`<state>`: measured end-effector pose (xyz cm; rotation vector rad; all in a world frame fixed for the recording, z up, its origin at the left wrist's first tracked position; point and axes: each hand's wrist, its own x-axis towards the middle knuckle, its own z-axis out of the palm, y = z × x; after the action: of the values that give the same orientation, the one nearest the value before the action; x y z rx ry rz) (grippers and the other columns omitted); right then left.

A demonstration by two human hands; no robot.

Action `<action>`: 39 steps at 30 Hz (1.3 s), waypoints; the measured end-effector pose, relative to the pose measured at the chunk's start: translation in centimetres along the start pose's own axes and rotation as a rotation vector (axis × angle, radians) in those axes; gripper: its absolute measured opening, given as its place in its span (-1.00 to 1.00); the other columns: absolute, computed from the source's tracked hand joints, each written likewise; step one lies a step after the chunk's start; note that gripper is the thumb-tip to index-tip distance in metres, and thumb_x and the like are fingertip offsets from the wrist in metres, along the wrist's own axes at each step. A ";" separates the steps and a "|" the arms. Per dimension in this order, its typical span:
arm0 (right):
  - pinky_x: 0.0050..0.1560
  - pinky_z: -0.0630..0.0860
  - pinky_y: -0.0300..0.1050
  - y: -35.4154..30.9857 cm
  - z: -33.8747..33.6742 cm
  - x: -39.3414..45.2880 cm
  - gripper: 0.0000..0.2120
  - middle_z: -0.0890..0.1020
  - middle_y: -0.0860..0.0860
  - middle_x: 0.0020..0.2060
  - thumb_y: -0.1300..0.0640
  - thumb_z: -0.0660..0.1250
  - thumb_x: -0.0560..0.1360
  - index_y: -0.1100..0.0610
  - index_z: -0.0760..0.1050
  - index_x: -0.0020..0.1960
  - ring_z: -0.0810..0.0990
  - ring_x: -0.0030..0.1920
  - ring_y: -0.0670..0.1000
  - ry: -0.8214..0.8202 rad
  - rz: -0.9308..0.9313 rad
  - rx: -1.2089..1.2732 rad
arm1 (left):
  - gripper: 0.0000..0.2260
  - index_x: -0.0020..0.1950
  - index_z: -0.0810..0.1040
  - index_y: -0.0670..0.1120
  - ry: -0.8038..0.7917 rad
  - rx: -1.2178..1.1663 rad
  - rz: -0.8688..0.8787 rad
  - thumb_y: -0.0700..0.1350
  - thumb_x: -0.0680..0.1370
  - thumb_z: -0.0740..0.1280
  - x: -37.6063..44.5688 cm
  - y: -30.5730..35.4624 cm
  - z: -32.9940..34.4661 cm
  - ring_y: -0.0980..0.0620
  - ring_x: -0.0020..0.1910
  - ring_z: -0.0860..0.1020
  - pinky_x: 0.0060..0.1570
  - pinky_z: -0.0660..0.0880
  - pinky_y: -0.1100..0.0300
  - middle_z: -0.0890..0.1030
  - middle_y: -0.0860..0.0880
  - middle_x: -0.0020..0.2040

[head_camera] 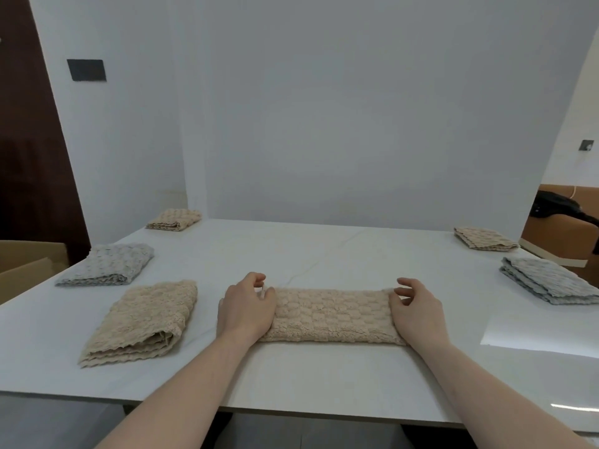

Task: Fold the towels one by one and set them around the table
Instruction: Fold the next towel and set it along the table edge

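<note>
Your left hand (246,311) and right hand (416,311) rest on the two short ends of a beige towel (330,315), folded into a long strip near the front edge of the white desk (324,251). Each grip is loose: fingers slightly curled, lying on the cloth, clasping nothing. Five folded towels sit round the desk: beige (142,322) and grey (108,264) at left, beige (175,219) far left, beige (484,238) far right, grey (547,283) at right. A cardboard box (26,267) stands left of the desk, contents hidden. White walls (324,108) stand behind.
</note>
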<state>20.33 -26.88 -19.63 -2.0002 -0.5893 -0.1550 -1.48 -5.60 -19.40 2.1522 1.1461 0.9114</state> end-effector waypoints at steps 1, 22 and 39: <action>0.15 0.53 -0.03 0.0 0.2 0.1 -0.68 0.70 -0.02 0.06 0.09 0.34 0.57 0.05 0.52 0.32 0.64 0.00 0.03 -0.012 0.011 -0.031 | -0.70 0.31 0.53 0.15 -0.017 0.034 0.006 0.06 0.58 0.25 0.0 0.0 0.0 0.05 0.22 0.57 0.29 0.42 0.02 0.63 0.18 0.22; 0.03 0.47 0.02 -1.3 -0.3 -0.3 -0.81 0.66 -0.03 -0.16 -0.09 0.26 0.56 0.01 0.53 -0.09 0.61 -0.01 0.12 -0.122 0.096 -0.196 | -0.82 0.15 0.47 0.15 -0.065 -0.041 -0.087 0.02 0.55 0.27 0.1 0.2 -0.5 0.07 -0.01 0.55 0.27 0.39 0.01 0.59 0.21 -0.06; -0.07 0.66 0.02 -6.7 -3.6 3.0 -0.52 0.65 0.13 0.03 0.12 0.50 0.40 0.08 0.52 0.30 0.67 0.00 0.16 -0.296 0.310 0.031 | -0.79 0.12 0.46 0.21 -0.109 -0.037 -0.047 0.06 0.49 0.30 -0.9 0.7 -1.2 0.12 -0.02 0.60 0.16 0.52 0.04 0.62 0.27 -0.13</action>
<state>20.31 -26.42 -11.43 -2.0709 -0.4534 0.3419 -2.38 -6.56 -18.42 2.1084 1.1132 0.7794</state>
